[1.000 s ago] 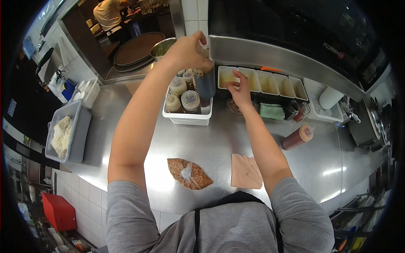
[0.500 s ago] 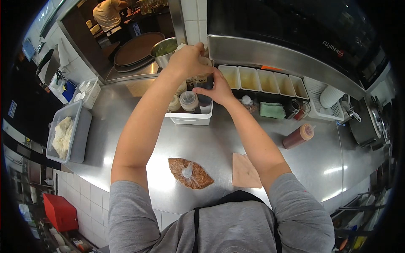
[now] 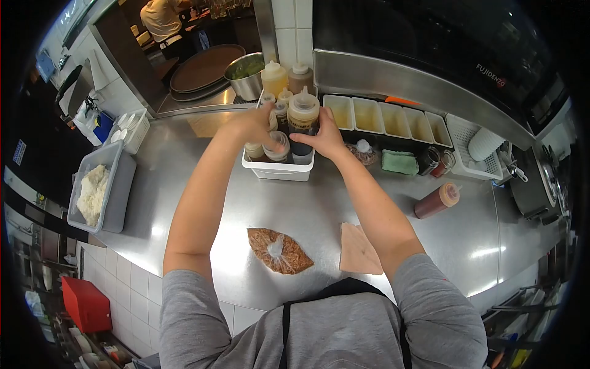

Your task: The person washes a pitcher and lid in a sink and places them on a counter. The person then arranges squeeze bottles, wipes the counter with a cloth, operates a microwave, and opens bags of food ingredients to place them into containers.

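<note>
A white bin (image 3: pixel 279 174) on the steel counter holds several squeeze bottles. My right hand (image 3: pixel 326 136) is closed on the side of a tall dark squeeze bottle (image 3: pixel 303 117) with a clear nozzle cap, standing in the bin. My left hand (image 3: pixel 251 128) is over the bin's left side, fingers spread above a short clear-capped squeeze bottle (image 3: pixel 278 146); whether they touch it is hard to tell. Behind stand a yellow sauce bottle (image 3: pixel 274 79) and a brown sauce bottle (image 3: pixel 300 80).
Nearer me lie a tied bag of brown flakes (image 3: pixel 279 252) and a tan cloth (image 3: pixel 359 249). A red sauce bottle (image 3: pixel 436 201) lies at right. A grey tub (image 3: pixel 120 190) with white crumbs sits left. Food containers (image 3: pixel 393 119) line the back; a steel pot (image 3: pixel 246 86) stands at the window.
My left hand has come down from the top of the tall bottle toward the front left of the bin, its fingers spreading. My right hand stays at the tall bottle.
</note>
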A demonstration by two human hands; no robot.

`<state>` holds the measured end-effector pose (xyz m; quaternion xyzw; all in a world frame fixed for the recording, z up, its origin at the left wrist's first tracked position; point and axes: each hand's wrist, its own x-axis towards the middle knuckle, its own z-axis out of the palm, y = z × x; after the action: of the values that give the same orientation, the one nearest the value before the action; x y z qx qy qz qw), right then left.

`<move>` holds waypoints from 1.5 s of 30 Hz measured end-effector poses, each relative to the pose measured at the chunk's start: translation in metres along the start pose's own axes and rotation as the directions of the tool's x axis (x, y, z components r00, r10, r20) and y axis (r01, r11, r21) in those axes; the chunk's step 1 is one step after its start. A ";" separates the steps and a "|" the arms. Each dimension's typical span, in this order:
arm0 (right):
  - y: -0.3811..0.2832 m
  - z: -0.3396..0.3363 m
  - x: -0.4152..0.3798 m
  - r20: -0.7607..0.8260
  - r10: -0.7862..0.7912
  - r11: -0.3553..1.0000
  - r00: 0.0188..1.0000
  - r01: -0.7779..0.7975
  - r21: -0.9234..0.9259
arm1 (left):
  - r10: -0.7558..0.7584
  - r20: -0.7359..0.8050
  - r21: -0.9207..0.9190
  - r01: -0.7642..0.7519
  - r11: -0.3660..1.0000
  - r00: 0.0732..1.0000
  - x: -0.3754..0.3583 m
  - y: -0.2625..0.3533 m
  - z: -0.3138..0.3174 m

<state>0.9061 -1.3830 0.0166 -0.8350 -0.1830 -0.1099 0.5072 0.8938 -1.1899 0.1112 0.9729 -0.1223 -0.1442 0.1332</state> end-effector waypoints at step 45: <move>0.023 0.002 0.029 -0.066 -0.197 0.961 0.978 0.180 -0.208 | 0.375 -0.521 0.322 -0.230 0.918 0.767 -0.013 0.043 -0.081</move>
<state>0.9417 -1.3848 0.0079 -0.8551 -0.2277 -0.2115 0.4151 0.8989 -1.2089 0.2019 0.9464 -0.2493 0.1942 0.0671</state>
